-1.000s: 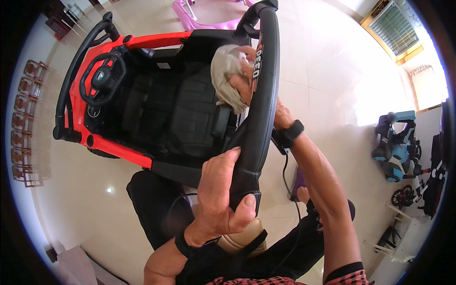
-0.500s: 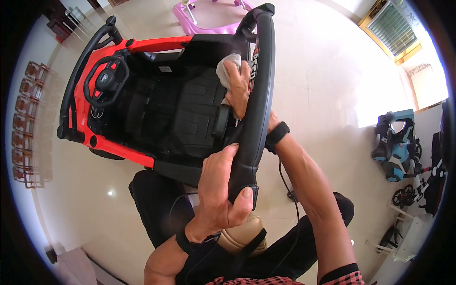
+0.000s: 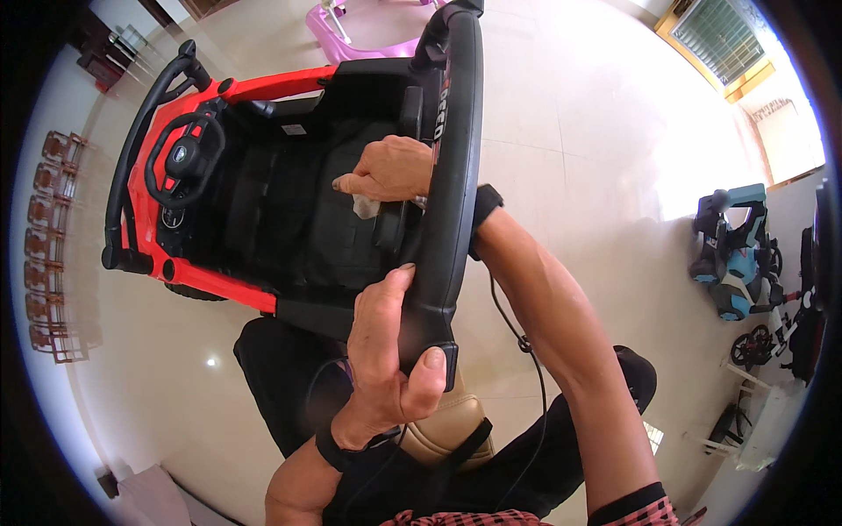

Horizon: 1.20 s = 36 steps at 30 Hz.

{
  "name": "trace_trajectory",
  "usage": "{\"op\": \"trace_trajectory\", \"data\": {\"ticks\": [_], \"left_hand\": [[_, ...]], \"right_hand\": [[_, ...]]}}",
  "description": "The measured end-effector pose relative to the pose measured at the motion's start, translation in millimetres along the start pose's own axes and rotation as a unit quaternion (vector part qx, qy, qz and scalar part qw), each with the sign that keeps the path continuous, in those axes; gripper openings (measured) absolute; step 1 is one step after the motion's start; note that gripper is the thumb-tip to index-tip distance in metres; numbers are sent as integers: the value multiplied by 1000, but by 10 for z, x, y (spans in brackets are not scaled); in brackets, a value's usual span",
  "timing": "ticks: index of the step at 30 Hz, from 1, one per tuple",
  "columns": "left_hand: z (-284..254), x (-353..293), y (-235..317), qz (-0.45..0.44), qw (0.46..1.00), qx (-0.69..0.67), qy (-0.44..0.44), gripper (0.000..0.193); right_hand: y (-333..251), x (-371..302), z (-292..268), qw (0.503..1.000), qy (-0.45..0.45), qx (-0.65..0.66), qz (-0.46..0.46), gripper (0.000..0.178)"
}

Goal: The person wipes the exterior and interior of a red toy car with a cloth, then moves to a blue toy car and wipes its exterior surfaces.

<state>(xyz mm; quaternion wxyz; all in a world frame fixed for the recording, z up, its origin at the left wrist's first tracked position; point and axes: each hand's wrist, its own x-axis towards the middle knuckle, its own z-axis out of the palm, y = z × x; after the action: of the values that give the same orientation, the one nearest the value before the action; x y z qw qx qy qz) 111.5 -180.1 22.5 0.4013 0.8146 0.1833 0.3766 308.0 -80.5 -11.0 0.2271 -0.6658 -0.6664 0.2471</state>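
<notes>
A red and black ride-on toy car (image 3: 230, 287) stands before me, its steering wheel (image 3: 180, 155) to the left. My left hand (image 3: 383, 355) is closed around the near lower corner of the black roll bar (image 3: 459, 184). Reaching in behind that bar, my right hand (image 3: 392, 168) is over the black seat, its fingers bent on a pale cloth (image 3: 366, 207). Most of the cloth is hidden under the hand. The bar covers my right wrist in part.
A pink plastic toy frame (image 3: 324, 31) sits beyond the car. Wooden chairs (image 3: 46, 245) line the left wall. Off to the right are a blue and black ride-on toy (image 3: 732, 254) and a small bike wheel (image 3: 752, 346). A black cable (image 3: 537, 368) hangs beside my right arm.
My right hand has moved with the cloth from the seat's backrest to the left, over the seat. The toy car sits slightly further left in view, my left hand still on its bar.
</notes>
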Motion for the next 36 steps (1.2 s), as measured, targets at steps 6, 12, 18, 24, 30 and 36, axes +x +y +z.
{"op": "trace_trajectory", "data": {"ticks": [6,12,18,24,30,36], "left_hand": [[10,13,35,-6,1000,-1,-6,65],[-45,-31,-17,2,1000,2,-4,66],[-30,-39,6,-20,1000,6,-20,68],[5,-45,2,-6,1000,-3,-2,62],[2,-41,72,-66,997,-29,5,64],[94,-21,184,-125,992,-2,15,69]], "right_hand": [[244,155,191,998,16,-62,17,42],[-129,-370,3,951,138,273,40,24],[55,-582,323,912,333,33,-239,16],[-62,-1074,644,923,349,96,-129,28],[-224,-1429,809,931,327,37,-157,31],[-78,-1649,1065,923,364,-1,-120,22]]}}
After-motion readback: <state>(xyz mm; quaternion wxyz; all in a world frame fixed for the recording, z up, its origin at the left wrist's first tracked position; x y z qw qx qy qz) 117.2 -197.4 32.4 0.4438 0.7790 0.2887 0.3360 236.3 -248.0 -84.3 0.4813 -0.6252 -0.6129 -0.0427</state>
